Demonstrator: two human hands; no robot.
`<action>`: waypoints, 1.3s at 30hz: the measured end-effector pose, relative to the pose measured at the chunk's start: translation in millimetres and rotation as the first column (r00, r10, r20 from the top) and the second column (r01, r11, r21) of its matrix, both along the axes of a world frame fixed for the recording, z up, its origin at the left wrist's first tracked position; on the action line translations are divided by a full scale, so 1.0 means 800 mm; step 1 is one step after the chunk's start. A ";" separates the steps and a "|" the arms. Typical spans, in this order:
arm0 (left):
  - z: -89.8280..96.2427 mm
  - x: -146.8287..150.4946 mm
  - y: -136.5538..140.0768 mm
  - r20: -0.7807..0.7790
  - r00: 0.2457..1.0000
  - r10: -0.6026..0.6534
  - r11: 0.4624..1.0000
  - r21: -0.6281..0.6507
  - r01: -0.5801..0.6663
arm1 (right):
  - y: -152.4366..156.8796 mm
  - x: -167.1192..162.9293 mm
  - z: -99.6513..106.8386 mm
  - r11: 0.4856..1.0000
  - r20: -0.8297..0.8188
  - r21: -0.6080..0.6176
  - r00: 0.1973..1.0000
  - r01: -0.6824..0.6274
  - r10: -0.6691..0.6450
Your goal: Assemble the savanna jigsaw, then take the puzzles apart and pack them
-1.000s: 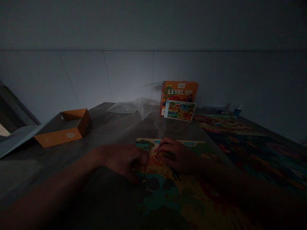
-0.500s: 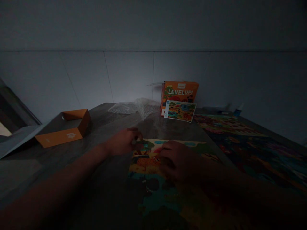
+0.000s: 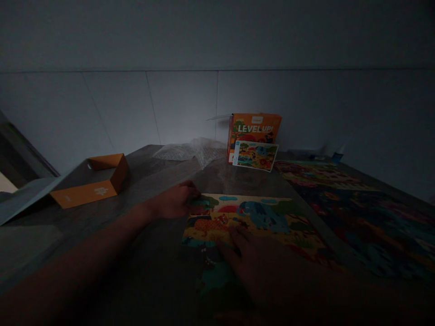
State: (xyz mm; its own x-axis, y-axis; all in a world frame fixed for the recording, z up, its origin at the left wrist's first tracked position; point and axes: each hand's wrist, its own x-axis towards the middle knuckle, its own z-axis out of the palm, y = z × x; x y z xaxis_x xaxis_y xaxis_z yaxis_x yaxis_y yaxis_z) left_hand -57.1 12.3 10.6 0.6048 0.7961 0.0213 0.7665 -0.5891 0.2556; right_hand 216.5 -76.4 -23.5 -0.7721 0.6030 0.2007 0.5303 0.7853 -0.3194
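A colourful jigsaw puzzle [image 3: 265,217] with animals, among them a blue elephant and a spotted orange cat, lies flat on the dark table. At its upper left corner is my left hand [image 3: 178,199], its fingers bent and held together against the edge. The dim light hides whether a piece sits under those fingertips. My right hand [image 3: 253,253] rests palm down over the puzzle's middle, thumb and fingers apart, with nothing visible in it. The forearm and deep shadow cover much of the puzzle's near part.
An orange "LEVEL UP!" box [image 3: 256,122] stands near the wall, a picture card [image 3: 255,156] leaning on it. Clear bubble wrap [image 3: 200,151] lies beside it. At left is an open orange box [image 3: 90,190]. Other puzzles [image 3: 360,213] and a small blue-capped bottle [image 3: 337,156] are at right.
My right hand has moved down and nearer to me from the puzzle's top, uncovering the elephant. My left hand has shifted slightly left and lower, onto the corner edge.
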 end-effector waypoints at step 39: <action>0.015 0.022 -0.036 0.132 0.907 -0.400 0.883 -0.209 0.420 | 0.024 -0.016 0.055 1.000 0.165 -0.022 0.986 -0.002 0.005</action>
State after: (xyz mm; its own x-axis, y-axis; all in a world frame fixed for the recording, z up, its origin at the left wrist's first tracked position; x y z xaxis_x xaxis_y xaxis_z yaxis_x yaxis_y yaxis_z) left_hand -39.5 -16.7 23.0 0.8820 0.4665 -0.0660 0.4395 -0.7641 0.4723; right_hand 203.7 -56.9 20.6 -0.7957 0.6030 0.0569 0.5744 0.7811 -0.2448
